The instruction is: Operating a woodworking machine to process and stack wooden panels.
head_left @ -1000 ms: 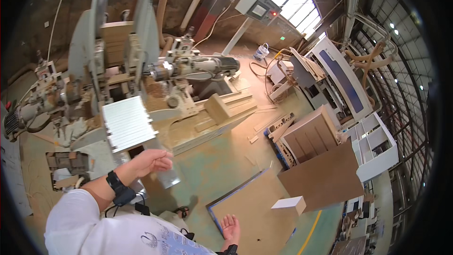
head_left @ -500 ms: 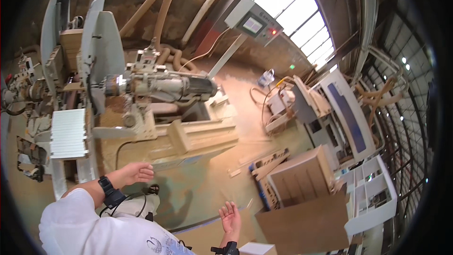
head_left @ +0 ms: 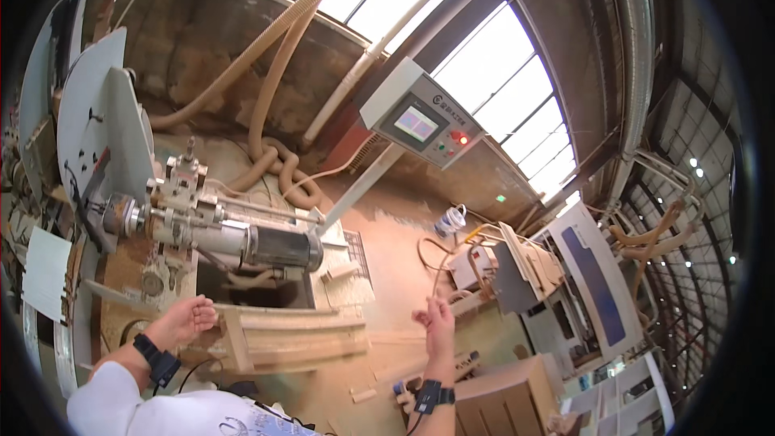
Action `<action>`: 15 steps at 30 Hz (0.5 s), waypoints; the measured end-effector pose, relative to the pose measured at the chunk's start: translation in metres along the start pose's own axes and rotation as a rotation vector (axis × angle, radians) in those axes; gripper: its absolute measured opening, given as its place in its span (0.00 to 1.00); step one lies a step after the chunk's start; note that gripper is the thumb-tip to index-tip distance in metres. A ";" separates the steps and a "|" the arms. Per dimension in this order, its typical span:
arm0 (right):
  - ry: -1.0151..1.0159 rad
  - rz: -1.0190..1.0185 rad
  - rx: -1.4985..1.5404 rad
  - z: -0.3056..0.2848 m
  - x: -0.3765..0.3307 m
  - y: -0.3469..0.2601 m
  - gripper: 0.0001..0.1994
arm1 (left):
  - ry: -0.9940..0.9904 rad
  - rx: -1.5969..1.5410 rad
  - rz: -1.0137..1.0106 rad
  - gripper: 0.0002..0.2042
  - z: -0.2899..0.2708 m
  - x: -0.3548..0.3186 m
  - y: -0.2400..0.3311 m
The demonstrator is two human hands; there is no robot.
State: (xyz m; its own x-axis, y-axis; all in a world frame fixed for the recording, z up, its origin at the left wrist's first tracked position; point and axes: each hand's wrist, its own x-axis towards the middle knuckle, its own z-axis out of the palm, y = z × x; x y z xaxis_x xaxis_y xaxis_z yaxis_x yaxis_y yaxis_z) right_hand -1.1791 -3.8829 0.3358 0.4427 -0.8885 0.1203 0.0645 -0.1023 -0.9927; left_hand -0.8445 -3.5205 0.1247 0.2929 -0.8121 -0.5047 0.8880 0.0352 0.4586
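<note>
My left hand is held out in the air at the lower left, in front of a dusty woodworking machine. Its fingers bend loosely and hold nothing. A grey cylindrical motor on that machine lies beyond it. Raised at the lower middle, my right hand is empty too, its fingers loosely parted, touching nothing. Above and beyond both hands stands a grey control box on a slanted post, with a lit screen and a glowing red light.
A stack of white slats sits at the left beside large pale guard plates. Wooden beams form the machine's near side. Brown hoses coil behind it. At the right are a brown carton-like block and a white-blue machine.
The view has tipped upward and come closer to the control box. My right hand has risen and moved farther forward; my left hand has shifted left in the picture, its fingers more curled.
</note>
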 end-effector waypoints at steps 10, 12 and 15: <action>-0.088 -0.472 -0.279 0.035 0.406 -0.004 0.11 | 0.625 -0.329 0.458 0.10 0.015 -0.047 -0.092; -0.074 -0.334 -0.261 0.067 0.440 -0.023 0.12 | 0.713 -0.384 0.523 0.10 0.013 -0.057 -0.124; -0.061 -0.342 -0.314 0.081 0.486 -0.027 0.15 | 0.808 -0.407 0.499 0.13 0.034 -0.064 -0.156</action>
State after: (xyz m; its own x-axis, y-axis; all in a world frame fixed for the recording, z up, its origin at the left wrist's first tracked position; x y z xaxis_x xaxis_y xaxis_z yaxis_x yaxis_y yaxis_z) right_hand -0.8931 -4.2760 0.4223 0.4954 -0.7536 0.4321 -0.0543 -0.5233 -0.8504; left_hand -1.0139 -3.4940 0.1103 0.6782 -0.0225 -0.7345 0.6085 0.5776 0.5442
